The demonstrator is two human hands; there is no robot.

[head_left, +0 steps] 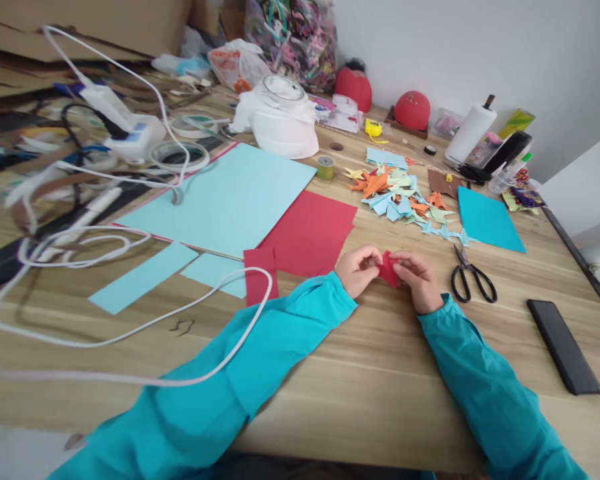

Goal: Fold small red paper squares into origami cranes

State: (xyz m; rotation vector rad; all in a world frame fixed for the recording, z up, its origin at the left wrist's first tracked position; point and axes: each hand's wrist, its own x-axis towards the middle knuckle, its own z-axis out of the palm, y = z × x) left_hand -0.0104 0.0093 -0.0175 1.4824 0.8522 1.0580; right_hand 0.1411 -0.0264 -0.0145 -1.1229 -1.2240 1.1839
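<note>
A small folded piece of red paper is held between my two hands, just above the wooden table. My left hand pinches its left side between thumb and fingers. On the opposite side, my right hand grips it, thumb toward me. The exact shape of the folds is partly hidden by my fingertips. Beyond my hands lies a pile of folded paper cranes in orange, light blue and pale green. Red paper sheets rest left of my hands, beside a large light blue sheet.
Black-handled scissors and a dark phone lie at the right. A white cable loops across the left side, over my left sleeve. Light blue strips, a thread spool and a turquoise paper stack are also on the table.
</note>
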